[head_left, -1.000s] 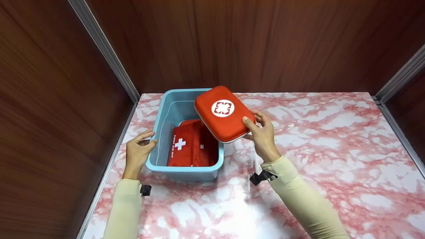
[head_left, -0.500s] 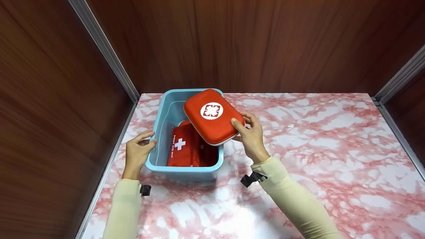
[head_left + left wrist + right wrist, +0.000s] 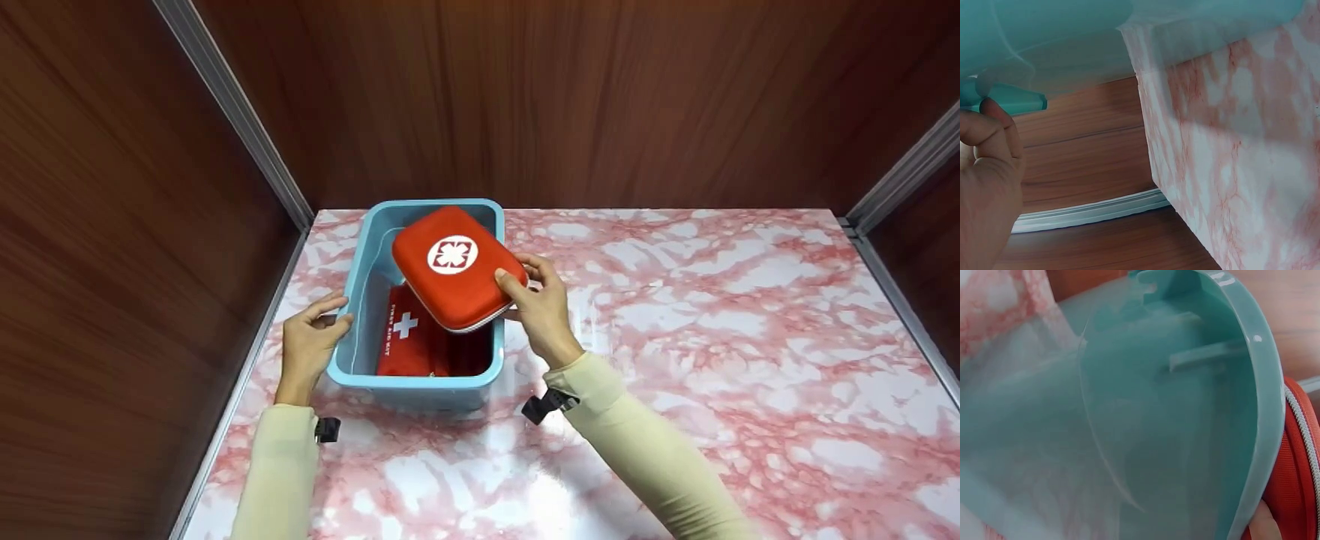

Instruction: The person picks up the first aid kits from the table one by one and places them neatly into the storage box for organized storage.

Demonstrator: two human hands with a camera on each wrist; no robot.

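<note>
A red zippered hard case (image 3: 442, 289) with a round white emblem is held tilted over a light blue plastic bin (image 3: 420, 382). My right hand (image 3: 546, 315) grips the case by its right corner, thumb on top and fingers beneath. In the right wrist view, the zipper edge of the case (image 3: 1292, 467) shows beyond the bin's rim. My left hand (image 3: 311, 345) pinches the bin's left rim between thumb and fingers. Inside the bin lies a red soft first aid pouch (image 3: 397, 352) with a white cross, partly hidden under the case.
The bin stands at the back left of a pink-and-white marbled table (image 3: 712, 322). Dark wood panels (image 3: 525, 105) rise behind it and at both sides, with metal strips (image 3: 247, 120) at the corners.
My right hand has carried the red case leftward and slightly down, from the bin's right side to over its opening. The left hand stays on the rim.
</note>
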